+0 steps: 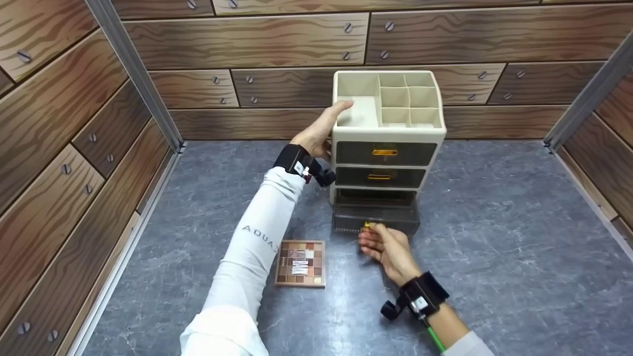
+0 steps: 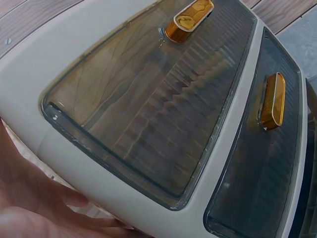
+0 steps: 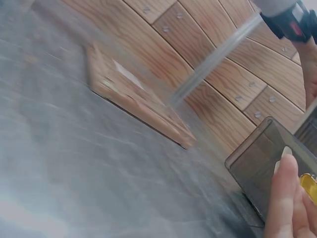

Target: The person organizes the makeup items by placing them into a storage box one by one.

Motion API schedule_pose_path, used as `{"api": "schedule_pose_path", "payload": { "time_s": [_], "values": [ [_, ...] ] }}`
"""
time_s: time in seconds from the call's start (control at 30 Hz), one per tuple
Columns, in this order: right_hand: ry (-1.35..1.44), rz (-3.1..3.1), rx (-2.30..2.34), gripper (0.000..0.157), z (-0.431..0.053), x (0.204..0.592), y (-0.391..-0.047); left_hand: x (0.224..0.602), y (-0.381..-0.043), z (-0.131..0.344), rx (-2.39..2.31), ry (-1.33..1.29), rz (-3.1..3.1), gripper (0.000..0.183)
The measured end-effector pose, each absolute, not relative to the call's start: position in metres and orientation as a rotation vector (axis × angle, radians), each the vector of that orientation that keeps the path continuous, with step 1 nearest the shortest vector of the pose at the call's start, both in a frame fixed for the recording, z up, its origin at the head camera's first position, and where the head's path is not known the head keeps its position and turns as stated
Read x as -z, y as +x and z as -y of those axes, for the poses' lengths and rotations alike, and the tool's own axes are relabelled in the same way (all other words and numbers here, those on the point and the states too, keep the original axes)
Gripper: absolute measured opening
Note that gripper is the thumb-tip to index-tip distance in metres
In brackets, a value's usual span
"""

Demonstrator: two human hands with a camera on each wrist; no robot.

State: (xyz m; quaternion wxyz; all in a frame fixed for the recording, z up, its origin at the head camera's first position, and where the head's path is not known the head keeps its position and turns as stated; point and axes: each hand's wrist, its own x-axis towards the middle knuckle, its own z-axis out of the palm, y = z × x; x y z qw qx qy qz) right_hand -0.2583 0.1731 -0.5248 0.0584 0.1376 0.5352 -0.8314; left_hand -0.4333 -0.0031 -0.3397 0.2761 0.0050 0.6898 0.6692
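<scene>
A cream desktop drawer organizer [image 1: 388, 131] with dark see-through drawers stands upright on the floor. My left hand [image 1: 319, 129] holds its upper left side, thumb over the rim and the other fingers along the outer wall. The left wrist view shows that hand [image 2: 34, 198] against the side, next to two closed drawers with amber handles [image 2: 273, 101]. Below these, the bottom drawer [image 1: 346, 217] is pulled partway out. My right hand [image 1: 390, 249] pinches its yellow handle [image 1: 366, 225] between thumb and fingers. In the right wrist view the handle [image 3: 309, 187] is partly covered by the fingers [image 3: 285, 193].
An eyeshadow palette [image 1: 300, 263] lies flat on the grey marbled floor [image 1: 494, 247], in front of the organizer and beside the left sleeve [image 1: 252, 247]. The organizer's top has one large compartment and several small ones. Wood-patterned walls [image 1: 277, 42] enclose the back and sides.
</scene>
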Motion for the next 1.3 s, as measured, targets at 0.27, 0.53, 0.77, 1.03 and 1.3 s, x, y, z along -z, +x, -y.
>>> {"api": "schedule_pose_path", "payload": {
  "time_s": [0.27,0.53,0.77,1.03,1.3],
  "values": [
    [0.381,-1.635,2.502,0.020,-0.172,0.526,-0.228,0.340,-0.432,0.003,-1.814,0.007,-1.858,0.080],
    [0.360,-1.700,2.554,0.019,-0.168,0.529,-0.218,0.343,-0.432,0.006,-1.795,-0.004,-1.847,0.081],
    [0.340,-1.709,2.554,0.018,-0.168,0.533,-0.222,0.341,-0.434,0.006,-1.823,0.010,-1.824,0.077],
    [0.338,-1.713,2.537,0.018,-0.169,0.535,-0.222,0.335,-0.436,0.018,-1.710,0.175,-2.006,0.080],
    [0.325,-1.699,2.556,0.017,-0.173,0.534,-0.222,0.333,-0.413,0.049,-1.730,0.291,-2.126,0.096]
  ]
}}
